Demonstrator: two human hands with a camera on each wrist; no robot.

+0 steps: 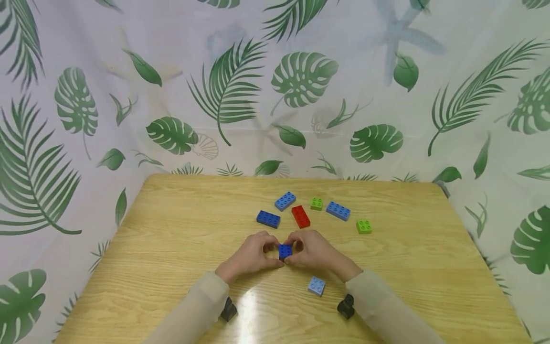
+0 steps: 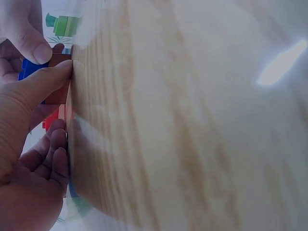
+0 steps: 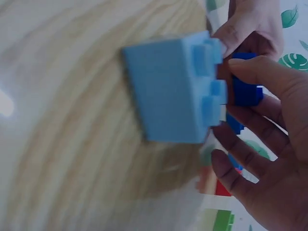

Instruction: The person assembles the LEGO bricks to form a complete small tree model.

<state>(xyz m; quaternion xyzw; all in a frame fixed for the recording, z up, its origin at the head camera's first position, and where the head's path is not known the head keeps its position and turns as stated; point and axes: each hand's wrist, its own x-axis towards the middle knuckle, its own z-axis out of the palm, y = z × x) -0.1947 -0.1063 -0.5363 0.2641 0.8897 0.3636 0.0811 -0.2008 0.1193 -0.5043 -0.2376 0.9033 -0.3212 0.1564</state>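
Both hands meet at a small dark blue toy brick (image 1: pixel 285 251) in the middle of the table, its studs facing up. My left hand (image 1: pixel 253 254) pinches it from the left with thumb and fingers. From the other side, my right hand (image 1: pixel 315 251) grips it between thumb and fingers. Both wrist views reveal a brown layer (image 2: pixel 58 89) directly beneath the blue brick (image 3: pixel 244 91), close to the tabletop; the hands hide it in the head view. A light blue brick (image 1: pixel 316 285) lies nearer the body, below the right hand, and looms large in the right wrist view.
Beyond the hands lie a dark blue brick (image 1: pixel 268 219), a blue brick (image 1: pixel 285 201), a red brick (image 1: pixel 301 217), another blue brick (image 1: pixel 338 210) and two green bricks, one small (image 1: pixel 316 204), one farther right (image 1: pixel 364 226). A leaf-patterned curtain (image 1: pixel 240 95) borders the wooden table (image 1: pixel 172 215).
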